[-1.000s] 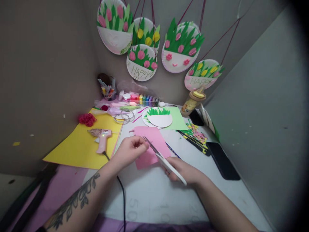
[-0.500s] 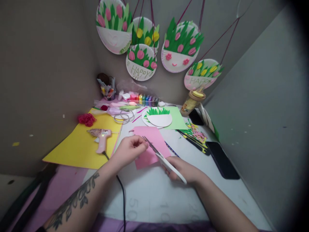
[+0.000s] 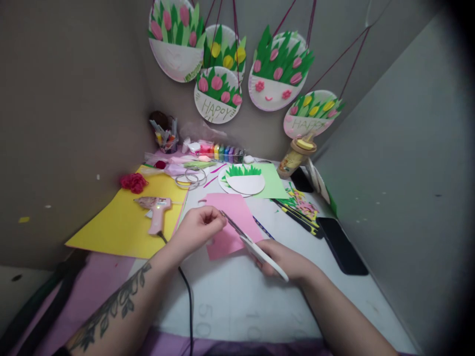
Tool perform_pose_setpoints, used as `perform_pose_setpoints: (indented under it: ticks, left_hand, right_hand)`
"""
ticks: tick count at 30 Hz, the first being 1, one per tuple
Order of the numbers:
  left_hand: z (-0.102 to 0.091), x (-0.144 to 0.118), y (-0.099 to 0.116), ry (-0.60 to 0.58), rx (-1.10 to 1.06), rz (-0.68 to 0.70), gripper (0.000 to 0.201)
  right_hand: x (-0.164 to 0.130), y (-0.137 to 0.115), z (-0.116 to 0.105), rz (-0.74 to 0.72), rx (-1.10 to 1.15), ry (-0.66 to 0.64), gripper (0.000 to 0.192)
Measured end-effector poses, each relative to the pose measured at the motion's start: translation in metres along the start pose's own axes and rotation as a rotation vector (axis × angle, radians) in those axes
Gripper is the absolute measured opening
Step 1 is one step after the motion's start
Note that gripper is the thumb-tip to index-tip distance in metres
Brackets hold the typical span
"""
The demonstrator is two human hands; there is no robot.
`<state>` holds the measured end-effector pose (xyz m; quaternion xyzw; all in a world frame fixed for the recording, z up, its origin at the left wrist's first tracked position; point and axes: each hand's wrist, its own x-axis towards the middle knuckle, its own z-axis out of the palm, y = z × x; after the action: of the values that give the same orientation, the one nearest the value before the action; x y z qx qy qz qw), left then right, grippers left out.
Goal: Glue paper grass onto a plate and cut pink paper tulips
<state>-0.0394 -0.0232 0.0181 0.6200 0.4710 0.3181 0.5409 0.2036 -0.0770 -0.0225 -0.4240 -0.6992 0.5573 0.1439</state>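
My right hand is closed round the white handles of a pair of scissors, whose blades point up and left. The blade tips reach the fingertips of my left hand. That hand is pinched, and whatever sits between thumb and fingers is too small or hidden to make out. Under both hands lies a sheet of pink paper with a notched left edge. Beyond it is a white paper plate with green paper grass along its top.
A pink glue gun lies on yellow paper, its black cord running to the front edge. To the right are a phone, yellow-black cutters and paper scraps. A cup stands behind; decorated plates hang above.
The scissor blades have come closer together at the left fingertips. My left hand has shifted very slightly left; the things on the table stay put.
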Motion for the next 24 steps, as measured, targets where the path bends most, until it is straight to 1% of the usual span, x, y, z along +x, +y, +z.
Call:
perform_pose_setpoints:
  ticks: [4, 9, 13, 15, 17, 21, 23, 24]
  left_hand:
    - [-0.001, 0.0, 0.002, 0.003, -0.025, -0.003, 0.018]
    - [-0.006, 0.002, -0.001, -0.001, -0.015, -0.002, 0.019]
    - [-0.012, 0.003, 0.0, -0.031, -0.039, 0.012, 0.018]
    - [-0.014, 0.003, 0.002, -0.034, -0.043, -0.001, 0.017]
    - [-0.016, 0.003, 0.002, -0.03, -0.04, -0.02, 0.016]
    - [-0.017, 0.005, 0.0, -0.026, -0.074, -0.03, 0.017]
    - [-0.017, 0.006, -0.002, -0.022, -0.09, -0.035, 0.02]
    - [-0.017, 0.007, -0.002, -0.017, -0.098, -0.035, 0.021]
  right_hand:
    - [-0.001, 0.002, -0.001, 0.013, -0.016, 0.006, 0.027]
    - [-0.001, 0.001, -0.002, 0.038, -0.017, 0.034, 0.032]
    - [-0.001, 0.0, -0.001, 0.093, 0.045, 0.104, 0.033]
    - [-0.002, 0.001, -0.001, 0.092, 0.101, 0.102, 0.032]
    - [-0.004, 0.002, -0.001, 0.052, 0.199, 0.029, 0.037]
    - [-0.01, 0.003, -0.004, -0.019, 0.373, -0.163, 0.073]
    - [-0.014, 0.004, -0.005, -0.019, 0.419, -0.22, 0.084]
    - [-0.017, 0.005, -0.005, -0.009, 0.448, -0.242, 0.086]
